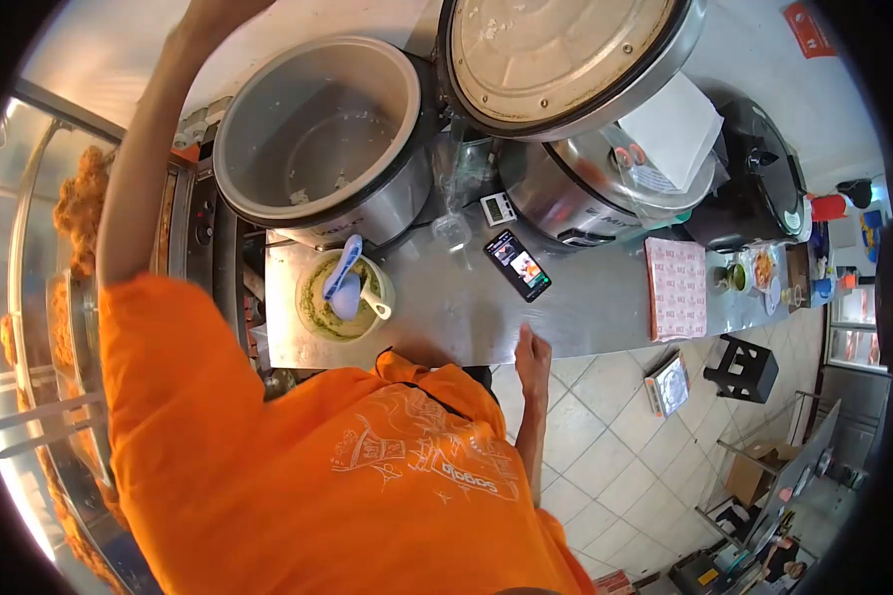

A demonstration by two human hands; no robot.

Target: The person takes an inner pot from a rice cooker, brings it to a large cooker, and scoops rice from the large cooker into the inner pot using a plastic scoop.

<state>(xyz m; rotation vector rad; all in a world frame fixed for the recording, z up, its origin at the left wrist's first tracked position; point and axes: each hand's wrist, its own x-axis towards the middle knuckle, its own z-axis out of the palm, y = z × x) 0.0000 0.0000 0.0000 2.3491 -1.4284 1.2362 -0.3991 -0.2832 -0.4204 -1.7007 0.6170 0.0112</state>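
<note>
My left arm reaches up past the open rice cooker pot [313, 129], and its hand lies beyond the top edge of the view. A few white bits of rice cling inside that pot. My right hand [533, 359] hangs at the front edge of the steel counter [427, 322], fingers curled closed with no object visible in them. Closest to it is a smartphone [517, 266] with a lit screen, lying on the counter. In front of my left side stands a tub [313, 322] with green sauce residue, holding a blue-and-white spoon [343, 273] and a white-handled ladle [375, 300].
A raised cooker lid [566, 64] leans over a second steel cooker [585, 188]. A small timer [498, 208] and a pink-patterned paper stack [677, 288] sit on the counter. Fried chicken [79, 213] fills the glass case at left. A black stool [741, 369] stands on the floor.
</note>
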